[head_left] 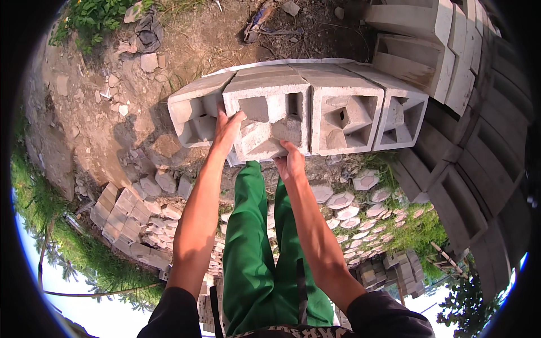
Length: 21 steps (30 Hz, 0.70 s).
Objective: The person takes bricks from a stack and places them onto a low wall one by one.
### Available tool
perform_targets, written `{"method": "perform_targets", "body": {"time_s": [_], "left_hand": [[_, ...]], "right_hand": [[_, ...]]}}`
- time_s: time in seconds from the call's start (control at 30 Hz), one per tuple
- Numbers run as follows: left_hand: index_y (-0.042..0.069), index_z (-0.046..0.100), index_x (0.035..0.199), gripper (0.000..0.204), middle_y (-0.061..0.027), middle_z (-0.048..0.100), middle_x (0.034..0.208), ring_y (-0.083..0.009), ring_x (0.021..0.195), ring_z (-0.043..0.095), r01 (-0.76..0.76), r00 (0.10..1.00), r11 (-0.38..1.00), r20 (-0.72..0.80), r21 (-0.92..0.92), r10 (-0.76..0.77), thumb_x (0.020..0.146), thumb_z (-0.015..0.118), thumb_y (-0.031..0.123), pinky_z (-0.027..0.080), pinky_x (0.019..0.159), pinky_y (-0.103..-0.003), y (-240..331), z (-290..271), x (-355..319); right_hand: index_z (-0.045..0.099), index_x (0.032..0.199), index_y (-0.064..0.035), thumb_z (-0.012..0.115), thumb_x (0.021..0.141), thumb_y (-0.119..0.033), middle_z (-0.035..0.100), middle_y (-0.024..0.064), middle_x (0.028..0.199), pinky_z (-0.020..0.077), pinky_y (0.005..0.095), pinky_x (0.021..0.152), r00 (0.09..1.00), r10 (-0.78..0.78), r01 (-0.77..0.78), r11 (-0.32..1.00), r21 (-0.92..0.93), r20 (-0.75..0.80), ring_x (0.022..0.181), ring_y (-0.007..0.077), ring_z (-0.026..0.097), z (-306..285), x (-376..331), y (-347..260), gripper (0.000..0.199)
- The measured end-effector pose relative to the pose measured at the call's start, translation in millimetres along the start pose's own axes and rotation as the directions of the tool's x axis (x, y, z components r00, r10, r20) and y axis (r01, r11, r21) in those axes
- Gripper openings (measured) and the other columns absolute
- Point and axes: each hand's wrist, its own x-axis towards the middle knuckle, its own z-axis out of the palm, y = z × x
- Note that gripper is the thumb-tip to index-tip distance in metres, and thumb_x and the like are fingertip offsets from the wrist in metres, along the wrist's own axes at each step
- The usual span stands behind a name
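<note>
Four-sided hollow concrete blocks stand side by side in a row before me, their open faces toward me. One concrete block [260, 138] juts out slightly nearer than its neighbours, with both my hands on it. My left hand [227, 130] clasps its left wall, thumb on the front rim and fingers hidden in the gap by the leftmost block [189, 125]. My right hand [292, 161] grips the lower rim, thumb up over the edge and the other fingers mostly hidden beneath. To the right stand another block [345, 91] and an end block [399, 93].
Grey concrete blocks [445, 62] are stacked at the right, with darker ones [459, 197] lower down. Pale hexagonal pavers [340, 200] lie near my legs in green trousers [251, 253]. Rubble [149, 62] and dirt spread at the far left; a paver stack [121, 217] stands left.
</note>
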Motion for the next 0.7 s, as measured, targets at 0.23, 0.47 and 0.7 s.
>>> {"method": "perform_targets", "body": {"time_s": [0.23, 0.47, 0.7], "left_hand": [[0.001, 0.036, 0.132, 0.062, -0.0116, 0.053, 0.118, -0.0202, 0.108, 0.05, -0.01, 1.0, 1.0, 0.017, -0.01, 0.01, 0.075, 0.06, 0.011, 0.039, 0.095, -0.032, 1, 1, 3], [0.0, 0.039, 0.129, 0.058, -0.0112, 0.053, 0.119, -0.0201, 0.109, 0.05, 0.014, 1.0, 0.999, -0.007, -0.044, -0.015, 0.075, 0.06, 0.011, 0.038, 0.095, -0.032, -1, 4, -4], [0.0, 0.029, 0.137, 0.069, -0.018, 0.045, 0.131, -0.026, 0.121, 0.043, -0.02, 0.997, 0.998, 0.078, 0.055, 0.016, 0.079, 0.061, 0.024, 0.034, 0.102, -0.035, -10, -5, 14]], "right_hand": [[0.049, 0.115, 0.0058, 0.057, 0.081, 0.0, 0.056, 0.0166, 0.109, 0.0506, 0.0422, 0.079, 1.0, 0.005, -0.005, 1.0, 0.007, -0.025, 0.1, 0.0279, 0.057, -1, 0, -2, 0.035], [0.049, 0.116, 0.0079, 0.059, 0.081, 0.0, 0.056, 0.017, 0.111, 0.0537, 0.043, 0.076, 0.997, -0.043, 0.037, 0.995, -0.089, -0.07, 0.097, 0.0286, 0.06, 6, -1, -7, 0.037], [0.051, 0.11, 0.0074, 0.059, 0.082, -0.006, 0.056, 0.0169, 0.108, 0.0522, 0.0436, 0.08, 0.996, -0.05, 0.045, 0.996, -0.071, -0.074, 0.098, 0.0299, 0.059, 5, 8, 0, 0.032]]}}
